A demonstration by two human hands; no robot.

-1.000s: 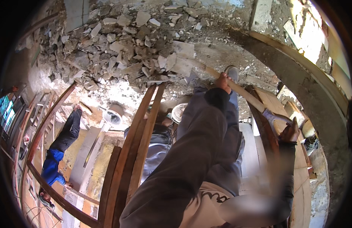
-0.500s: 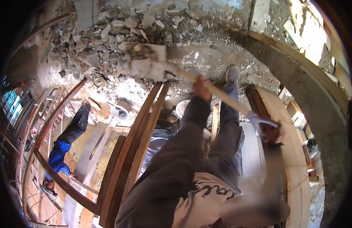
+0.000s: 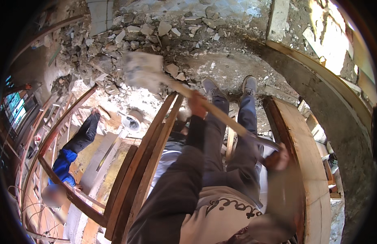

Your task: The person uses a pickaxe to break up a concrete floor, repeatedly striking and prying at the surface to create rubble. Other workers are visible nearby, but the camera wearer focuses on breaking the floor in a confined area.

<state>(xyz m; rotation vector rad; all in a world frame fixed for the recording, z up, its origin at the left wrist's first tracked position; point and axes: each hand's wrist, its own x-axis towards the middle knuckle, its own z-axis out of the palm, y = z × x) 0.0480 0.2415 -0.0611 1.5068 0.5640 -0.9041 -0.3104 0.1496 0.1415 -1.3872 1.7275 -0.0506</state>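
A shovel [image 3: 231, 122] with a wooden shaft slants across in front of my body. My left hand [image 3: 196, 104] is wrapped round the shaft toward the blade. At the other end, my right hand [image 3: 278, 157], slightly blurred, grips the handle. The shovel's blade [image 3: 143, 70] is over the far left, above the edge of a heap of broken rubble [image 3: 133, 34]. Motion smears the blade, so I cannot tell whether anything lies on it. Loose flat chunks [image 3: 172, 70] lie beside the blade.
Two long wooden beams [image 3: 156, 142] stand at my left, and a thick wooden frame [image 3: 302, 154] at my right. A curved concrete edge [image 3: 318, 85] runs along the right. Further left are a person in blue [image 3: 64, 162] and a white bucket [image 3: 131, 122].
Both my hands and the shovel have shifted left and nearer to me. The blade has swung left, uncovering chunks beside it. The person in blue has moved their head slightly.
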